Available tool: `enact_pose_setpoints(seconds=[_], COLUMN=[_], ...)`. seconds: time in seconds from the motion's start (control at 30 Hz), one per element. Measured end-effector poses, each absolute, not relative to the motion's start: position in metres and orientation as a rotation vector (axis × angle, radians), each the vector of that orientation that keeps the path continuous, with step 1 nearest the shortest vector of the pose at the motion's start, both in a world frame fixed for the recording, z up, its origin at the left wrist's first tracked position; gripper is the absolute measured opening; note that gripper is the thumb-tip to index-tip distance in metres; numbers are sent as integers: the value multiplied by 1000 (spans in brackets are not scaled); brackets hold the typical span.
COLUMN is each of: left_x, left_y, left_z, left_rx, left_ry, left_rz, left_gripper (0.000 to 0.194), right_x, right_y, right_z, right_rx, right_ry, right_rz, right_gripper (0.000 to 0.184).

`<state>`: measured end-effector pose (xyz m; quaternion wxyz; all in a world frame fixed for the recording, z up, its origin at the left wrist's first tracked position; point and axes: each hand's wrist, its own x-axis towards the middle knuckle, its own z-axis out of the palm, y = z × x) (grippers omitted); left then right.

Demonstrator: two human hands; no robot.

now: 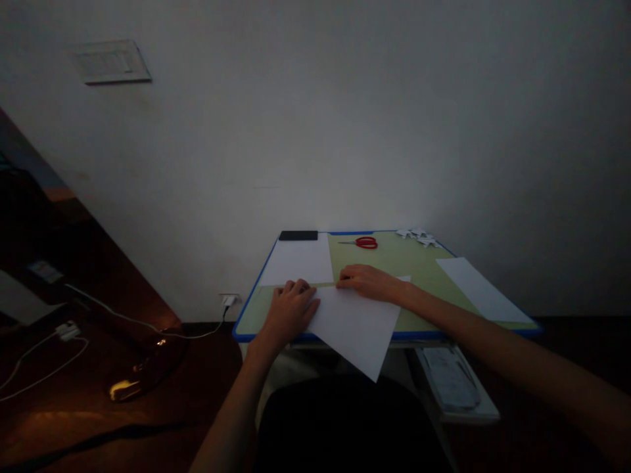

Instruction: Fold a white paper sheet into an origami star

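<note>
A white sheet of paper (357, 332) lies askew over the near edge of the desk, one corner hanging past it toward me. My left hand (290, 309) is at the paper's left corner, fingers bent and thumb resting on the sheet. At the far edge of the same sheet, my right hand (367, 281) has its fingers pressed together on the paper. Beyond my hands lie scissors with red handles (366, 243), blades pointing left. Another white sheet (303, 259) lies flat at the far left of the desk.
The green desktop (389, 253) has a blue rim. Several white paper cutouts (419, 236) sit at the back right, and a black flat object (298, 235) at the back left. One more sheet (480, 289) lies on the right. An open drawer (451, 381) juts out below.
</note>
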<state>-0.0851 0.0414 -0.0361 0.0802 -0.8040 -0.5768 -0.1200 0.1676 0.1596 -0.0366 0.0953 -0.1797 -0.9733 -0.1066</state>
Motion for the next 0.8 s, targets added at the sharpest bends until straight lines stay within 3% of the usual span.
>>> enact_pose_setpoints(seconds=[0.8], left_x=[-84], left_y=[41], left_z=[-38], left_rx=[-2391], left_ry=[-1721], left_rz=[-347], left_gripper=[33], right_x=[235], right_y=[165], right_z=[-43], right_rx=[-582], right_ry=[-2848], right_rz=[-405], right_gripper=[32])
